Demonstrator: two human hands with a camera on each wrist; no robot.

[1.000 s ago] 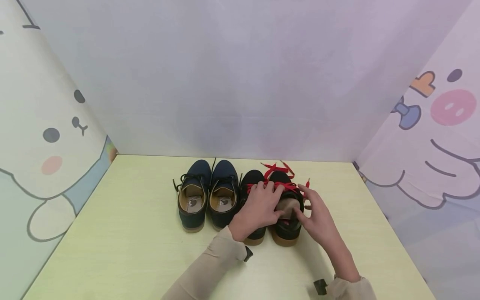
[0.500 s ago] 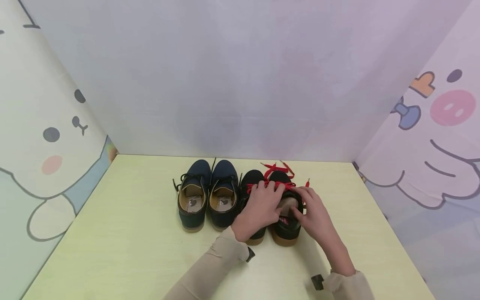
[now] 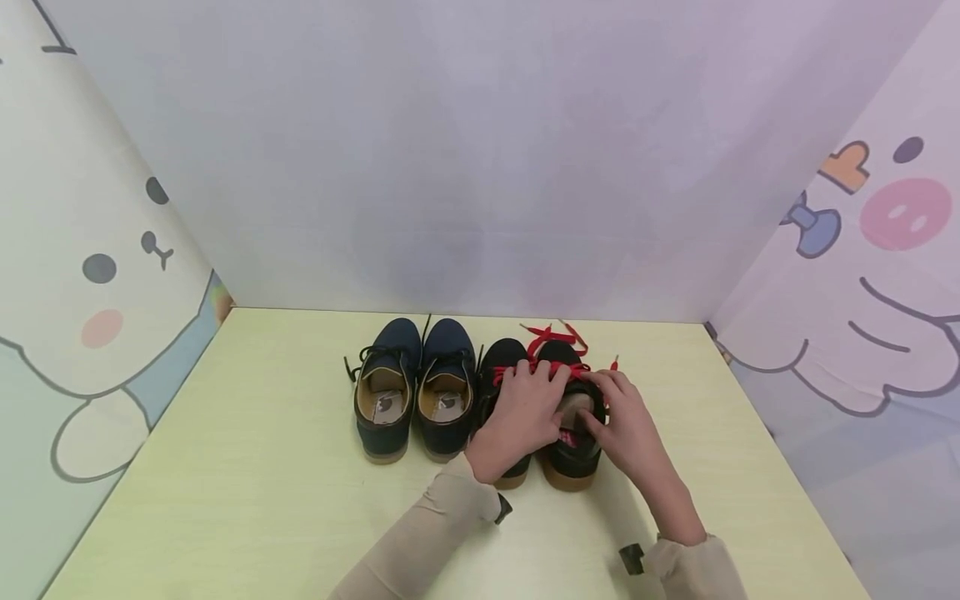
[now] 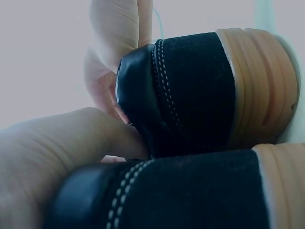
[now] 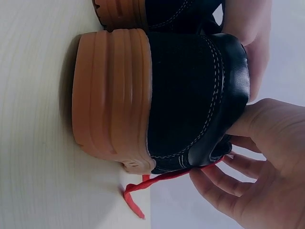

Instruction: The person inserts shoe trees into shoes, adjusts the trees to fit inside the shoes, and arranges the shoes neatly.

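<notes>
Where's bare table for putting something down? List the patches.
Bare table left of the navy shoes, right of the black shoes, and along the near edge. Crowded mid-table, where both hands work the red laces.

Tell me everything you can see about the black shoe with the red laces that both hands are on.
The black shoe looks like suede, with white stitching, a smooth black collar and a ribbed tan rubber sole. It stands upright on the pale table, heel toward the person, rightmost in a row of four shoes and pressed against its mate. Its red laces trail loose past the toe. The left hand rests across the laced front; the right hand pinches a lace at its opening.
</notes>
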